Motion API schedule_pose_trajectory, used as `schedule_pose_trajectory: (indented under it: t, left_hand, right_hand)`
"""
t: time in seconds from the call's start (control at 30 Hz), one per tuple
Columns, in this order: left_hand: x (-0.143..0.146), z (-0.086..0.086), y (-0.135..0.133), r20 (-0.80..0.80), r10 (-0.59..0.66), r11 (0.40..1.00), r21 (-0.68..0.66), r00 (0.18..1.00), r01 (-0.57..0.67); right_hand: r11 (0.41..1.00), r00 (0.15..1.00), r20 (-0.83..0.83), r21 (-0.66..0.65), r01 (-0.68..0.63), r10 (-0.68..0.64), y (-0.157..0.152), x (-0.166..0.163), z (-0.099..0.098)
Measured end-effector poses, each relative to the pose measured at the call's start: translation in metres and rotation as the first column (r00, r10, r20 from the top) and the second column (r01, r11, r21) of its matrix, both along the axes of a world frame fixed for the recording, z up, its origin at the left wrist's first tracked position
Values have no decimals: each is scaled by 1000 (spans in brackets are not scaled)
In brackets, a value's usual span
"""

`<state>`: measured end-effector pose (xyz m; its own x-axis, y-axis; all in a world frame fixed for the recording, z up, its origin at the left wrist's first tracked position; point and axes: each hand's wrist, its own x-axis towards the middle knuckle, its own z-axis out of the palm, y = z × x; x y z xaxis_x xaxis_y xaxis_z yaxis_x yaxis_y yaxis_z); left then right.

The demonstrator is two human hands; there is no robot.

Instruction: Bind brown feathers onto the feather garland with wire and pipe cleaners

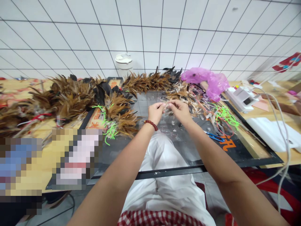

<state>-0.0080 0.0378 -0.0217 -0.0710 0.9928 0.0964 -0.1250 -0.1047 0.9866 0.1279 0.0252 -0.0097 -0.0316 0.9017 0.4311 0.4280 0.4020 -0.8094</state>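
My left hand, with a red bead bracelet on its wrist, and my right hand meet over the dark glass-topped work mat. Both hands pinch a small bundle of pale feathers between their fingertips. Just beyond them lies a heap of loose light feathers. Big bunches of brown and black feathers cover the table's left and back.
Neon green cords lie right of my hands, and more are on the left. Blue snips rest on the mat. A pink plastic bag, a white device with cables, and a white jar stand behind.
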Motion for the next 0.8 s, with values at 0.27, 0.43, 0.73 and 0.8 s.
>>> schedule_pose_trajectory:
  t: [0.27,0.43,0.73,0.8]
  left_hand:
    - [1,4,-3,107,-80,996,-37,991,84]
    - [-1,8,-7,135,-159,983,-69,978,170]
    - [-2,12,-8,100,-121,991,-46,988,126]
    - [-2,13,-8,126,-111,991,-56,986,119]
  right_hand:
    - [993,997,62,113,31,-39,-5,-3,4]
    - [963,993,105,271,15,-45,-5,-3,3]
    - [943,955,292,329,-53,-49,-1,1,-4]
    - [942,949,314,327,-75,-34,-1,1,-5]
